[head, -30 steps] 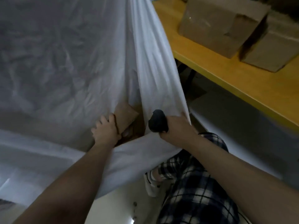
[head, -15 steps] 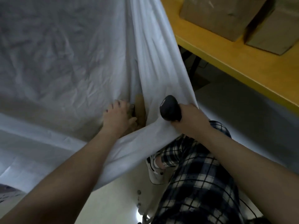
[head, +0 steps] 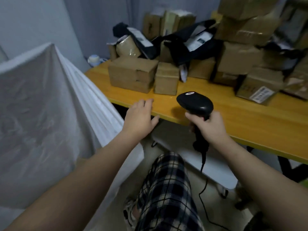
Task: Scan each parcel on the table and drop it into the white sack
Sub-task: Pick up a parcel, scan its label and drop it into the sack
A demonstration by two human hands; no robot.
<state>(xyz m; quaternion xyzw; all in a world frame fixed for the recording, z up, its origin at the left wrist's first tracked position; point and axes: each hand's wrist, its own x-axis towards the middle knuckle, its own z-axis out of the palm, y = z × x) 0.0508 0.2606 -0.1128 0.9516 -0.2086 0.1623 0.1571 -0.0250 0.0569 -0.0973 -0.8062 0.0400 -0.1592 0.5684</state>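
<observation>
Now the left hand (head: pixel 141 117) is wide, its fingers straight and a little spread, and it holds nothing. It is over the front edge of the table (head: pixel 168 115); I cannot tell if it touches the wood. Just beyond its fingertips there is a strip of bare table top. Behind this strip stand a wide box (head: pixel 131 74) and, right of it, a small box (head: pixel 166 79), close side by side. Left of this hand hangs the sack (head: pixel 41 105), its cloth just beside the forearm. The right hand (head: pixel 210 125) grips the handle of the scanner (head: pixel 195 102), whose head is above the table edge, near the small box. Beyond the scanner more parcels are piled, with black bags (head: pixel 188 45) on them. A labelled box (head: pixel 256 89) stands to its right. The cable (head: pixel 202 185) hangs down below this hand.
</observation>
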